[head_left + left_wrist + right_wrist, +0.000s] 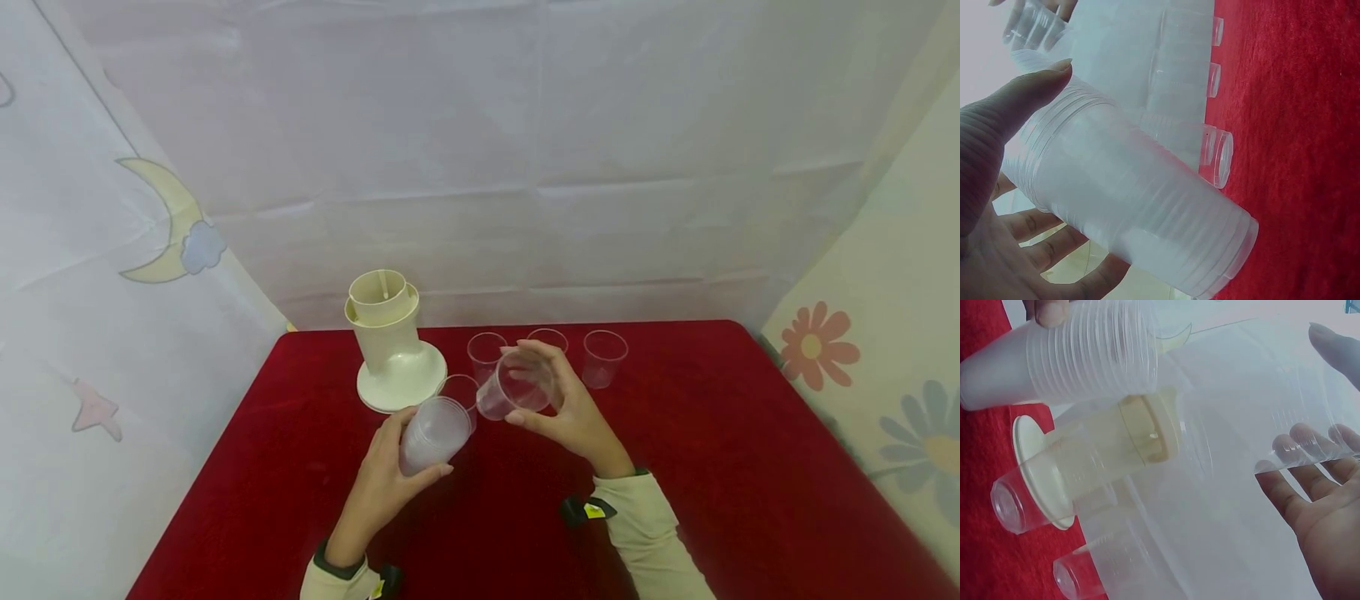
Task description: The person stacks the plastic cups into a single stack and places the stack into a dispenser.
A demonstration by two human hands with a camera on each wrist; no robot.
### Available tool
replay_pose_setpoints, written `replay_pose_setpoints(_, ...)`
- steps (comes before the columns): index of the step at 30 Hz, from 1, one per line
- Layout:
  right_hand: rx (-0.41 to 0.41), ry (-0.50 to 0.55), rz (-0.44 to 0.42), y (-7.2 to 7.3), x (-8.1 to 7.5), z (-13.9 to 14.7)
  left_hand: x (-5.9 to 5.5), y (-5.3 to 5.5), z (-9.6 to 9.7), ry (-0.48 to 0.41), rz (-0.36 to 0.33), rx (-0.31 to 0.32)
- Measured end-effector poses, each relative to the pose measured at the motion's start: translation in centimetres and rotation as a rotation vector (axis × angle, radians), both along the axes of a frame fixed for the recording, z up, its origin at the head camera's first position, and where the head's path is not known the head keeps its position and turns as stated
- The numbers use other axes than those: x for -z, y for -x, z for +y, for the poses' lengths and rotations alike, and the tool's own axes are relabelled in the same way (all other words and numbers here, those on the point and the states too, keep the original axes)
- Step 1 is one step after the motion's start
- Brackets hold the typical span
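My left hand (pixel 390 467) grips a stack of nested clear plastic cups (pixel 435 432), its thumb along one side and the fingers around the other. The stack leans, with its rims toward the upper left in the left wrist view. Just to the right, my right hand (pixel 558 400) holds a single clear plastic cup (pixel 495 398) between thumb and fingers, tilted with its mouth toward that palm. Behind the hands, several clear cups stand upright on the table, among them a right-hand cup (pixel 603 360), a left-hand cup (pixel 486 346) and a nearer cup (pixel 467 390) partly hidden by the stack.
A cream plastic holder (pixel 397 367) with a round base and open tube top stands at the back left. The red cloth (pixel 712 467) covers the table up to its far edge, where a pale fabric wall (pixel 637 233) hangs.
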State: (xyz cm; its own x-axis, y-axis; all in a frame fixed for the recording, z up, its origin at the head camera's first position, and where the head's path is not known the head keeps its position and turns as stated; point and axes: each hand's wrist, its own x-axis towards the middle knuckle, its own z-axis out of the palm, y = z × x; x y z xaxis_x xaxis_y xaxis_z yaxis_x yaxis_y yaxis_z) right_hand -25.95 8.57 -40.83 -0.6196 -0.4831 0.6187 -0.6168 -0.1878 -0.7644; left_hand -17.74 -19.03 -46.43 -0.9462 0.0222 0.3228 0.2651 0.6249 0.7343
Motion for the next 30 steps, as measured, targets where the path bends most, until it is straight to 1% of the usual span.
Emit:
replay_pose_setpoints(5,-0.022,0.006,-0.005,-0.4,-0.2,-0.5,0.1,-0.1,0.0,0.012,0.008,-0.003)
replay_pose_setpoints(9,-0.049,0.017,0.000,-0.7,-0.4,-0.9,0.1,0.0,0.0,0.023,0.030,0.002)
replay_pose_setpoints(14,-0.083,0.046,0.013,-0.9,-0.4,-1.5,-0.1,0.1,0.2,0.026,0.044,0.014)
replay_pose_setpoints(17,-0.102,0.064,0.019,-1.0,-0.3,-1.8,-0.3,0.1,0.2,0.019,0.038,0.018)
replay_pose_setpoints(24,-0.112,0.073,0.007,-1.4,-0.2,-2.7,-0.2,0.0,0.2,0.026,0.043,0.020)
replay_pose_setpoints(30,-0.117,0.084,-0.003,-1.6,0.3,-3.7,-0.1,-0.1,0.2,0.041,0.065,0.028)
